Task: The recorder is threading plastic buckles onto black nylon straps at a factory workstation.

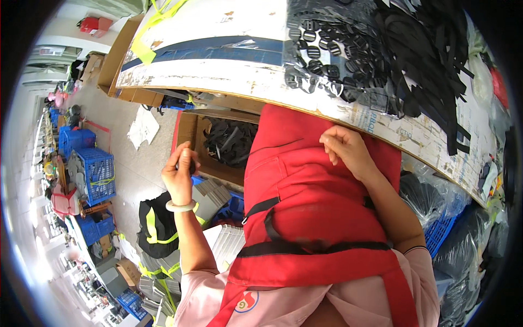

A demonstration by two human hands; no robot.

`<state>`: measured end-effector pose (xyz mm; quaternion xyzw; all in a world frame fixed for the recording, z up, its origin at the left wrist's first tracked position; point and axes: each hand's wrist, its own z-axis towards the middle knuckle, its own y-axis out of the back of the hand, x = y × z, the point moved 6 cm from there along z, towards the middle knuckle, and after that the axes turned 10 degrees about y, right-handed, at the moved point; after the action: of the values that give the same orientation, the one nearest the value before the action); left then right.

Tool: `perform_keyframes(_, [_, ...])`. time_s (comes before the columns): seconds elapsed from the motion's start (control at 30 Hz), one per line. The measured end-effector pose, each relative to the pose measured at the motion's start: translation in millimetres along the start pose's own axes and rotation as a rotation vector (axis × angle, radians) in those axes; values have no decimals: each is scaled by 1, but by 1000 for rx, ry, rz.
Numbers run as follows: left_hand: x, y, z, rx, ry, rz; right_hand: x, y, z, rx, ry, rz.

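Observation:
My left hand (178,173), a pale bangle at its wrist, is raised beside the open cardboard box (188,128). Its fingers are closed, and a small black piece (192,167) shows between them; its kind is not clear. Over the red apron (305,196) on my lap is my right hand (348,151), close to the table edge. Its fingers are curled with thumb and forefinger together; anything inside is hidden. Between the hands a thin black strip (275,145) stretches over the apron, apart from both. Black strap pieces (231,140) fill part of the box.
On the worn white table (229,73) lie many black plastic buckles (327,49), a heap of black straps (425,71) and a yellow-green strip (143,46). Black bags with yellow-green trim (155,223) stand at left; plastic-wrapped bundles (463,272) and a blue crate (440,234) at right.

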<state>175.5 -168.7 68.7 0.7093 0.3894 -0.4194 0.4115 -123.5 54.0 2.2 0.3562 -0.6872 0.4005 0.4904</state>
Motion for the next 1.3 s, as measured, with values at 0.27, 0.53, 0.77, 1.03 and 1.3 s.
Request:
perform_keyframes(0.27, [33,-151,-50,689,291,-280,24,-77,-9,309,90,-338])
perform_keyframes(0.53, [64,-222,-64,1095,524,-438,7,-47,-19,172,-61,-149])
perform_keyframes(0.77, [35,-211,-50,891,304,-307,-17,-17,-27,127,-321,390])
perform_keyframes(1.03, [32,-237,-53,887,286,-320,-10,9,-36,117,-165,94])
perform_keyframes(1.3, [57,-238,-51,1094,717,-599,116,149,-56,-694,480,-1129])
